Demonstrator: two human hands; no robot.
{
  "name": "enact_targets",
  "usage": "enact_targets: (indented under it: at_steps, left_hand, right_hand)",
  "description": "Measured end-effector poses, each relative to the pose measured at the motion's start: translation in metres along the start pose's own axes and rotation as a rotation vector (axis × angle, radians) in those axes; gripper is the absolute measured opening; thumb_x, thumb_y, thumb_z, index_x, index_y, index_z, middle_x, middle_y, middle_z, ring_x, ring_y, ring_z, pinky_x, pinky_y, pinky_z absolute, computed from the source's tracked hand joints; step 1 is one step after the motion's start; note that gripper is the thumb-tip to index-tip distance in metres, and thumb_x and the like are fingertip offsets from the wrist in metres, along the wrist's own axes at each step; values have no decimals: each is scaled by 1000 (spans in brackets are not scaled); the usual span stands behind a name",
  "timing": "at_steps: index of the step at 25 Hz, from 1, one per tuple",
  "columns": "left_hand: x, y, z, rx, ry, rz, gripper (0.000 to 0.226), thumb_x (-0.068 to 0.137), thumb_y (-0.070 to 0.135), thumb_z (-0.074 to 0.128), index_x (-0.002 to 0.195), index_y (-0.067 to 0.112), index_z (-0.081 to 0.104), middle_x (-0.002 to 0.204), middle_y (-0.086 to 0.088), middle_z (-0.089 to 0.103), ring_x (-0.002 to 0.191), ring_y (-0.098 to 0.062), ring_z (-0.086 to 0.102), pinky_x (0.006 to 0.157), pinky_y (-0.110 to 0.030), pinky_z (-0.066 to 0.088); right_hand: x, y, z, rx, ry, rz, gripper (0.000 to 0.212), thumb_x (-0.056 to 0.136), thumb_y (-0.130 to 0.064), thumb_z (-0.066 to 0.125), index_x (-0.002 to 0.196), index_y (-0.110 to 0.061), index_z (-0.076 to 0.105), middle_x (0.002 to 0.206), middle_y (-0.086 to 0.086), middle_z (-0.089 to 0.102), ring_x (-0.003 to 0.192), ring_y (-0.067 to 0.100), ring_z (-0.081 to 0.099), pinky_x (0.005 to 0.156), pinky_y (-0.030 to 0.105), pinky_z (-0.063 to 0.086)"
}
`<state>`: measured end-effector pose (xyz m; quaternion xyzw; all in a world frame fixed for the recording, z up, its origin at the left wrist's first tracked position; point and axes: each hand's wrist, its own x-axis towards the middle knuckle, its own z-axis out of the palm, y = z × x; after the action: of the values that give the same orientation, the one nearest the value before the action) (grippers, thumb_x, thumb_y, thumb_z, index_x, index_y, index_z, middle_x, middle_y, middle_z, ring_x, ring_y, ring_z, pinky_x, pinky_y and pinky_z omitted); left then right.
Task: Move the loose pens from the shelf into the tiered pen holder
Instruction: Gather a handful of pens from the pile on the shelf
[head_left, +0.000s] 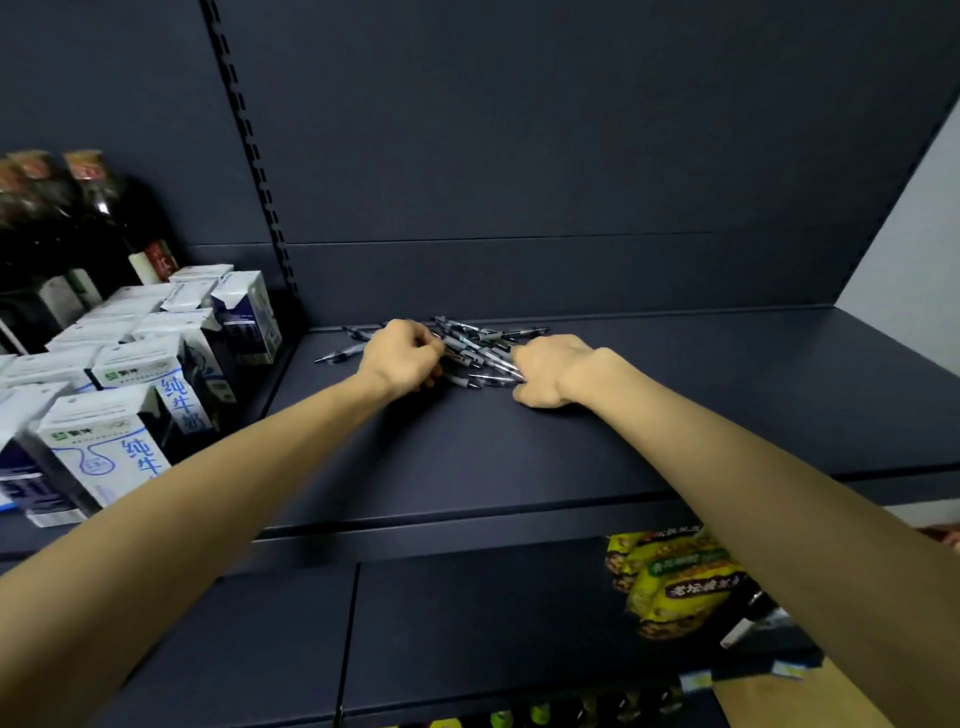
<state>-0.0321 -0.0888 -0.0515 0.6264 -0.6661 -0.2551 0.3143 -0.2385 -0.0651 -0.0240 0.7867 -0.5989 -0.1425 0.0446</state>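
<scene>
Milk cartons (111, 441), left, near: white and blue, side panel printed "纯牛奶", small green logo on top edge, brand unreadable | Snack packets (675, 577), lower shelf, right: yellow and purple, Chinese lettering blurred | Dark bottles (88, 208), far left: red labels illegible

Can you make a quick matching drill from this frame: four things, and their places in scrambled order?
Things:
1. pens
2. milk cartons
3. dark bottles
4. yellow snack packs

Places:
A. lower shelf, right
B. back left, behind the cartons
C. left end of the shelf
D. shelf middle, between the hands

Pairs: 1-D, 2-C, 3-B, 4-A
</scene>
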Motion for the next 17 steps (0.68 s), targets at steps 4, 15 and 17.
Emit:
enact_targets:
  at_steps: [4,15,17]
  left_hand:
    - [1,1,-12,168,-58,-98,39,99,29,56,66,11,70,54,1,69,38,-9,57,50,-23,50]
    - [20,26,4,38,-154,-378,50,106,46,49,89,0,63,48,-8,66,40,-21,61,39,-22,48]
    - [23,30,2,77,-170,-425,64,104,61,45,87,2,64,52,-8,68,47,-22,64,43,-23,49]
  right_hand:
    - [-11,15,14,19,80,-29,43,105,-36,37,135,-8,49,132,14,59,122,35,57,97,41,47]
    - [-21,42,29,138,251,24,30,107,-34,35,112,-8,50,121,14,61,110,36,60,85,40,43]
    - [-19,47,31,173,254,48,25,106,-34,36,104,-11,46,120,14,62,107,36,61,82,40,42]
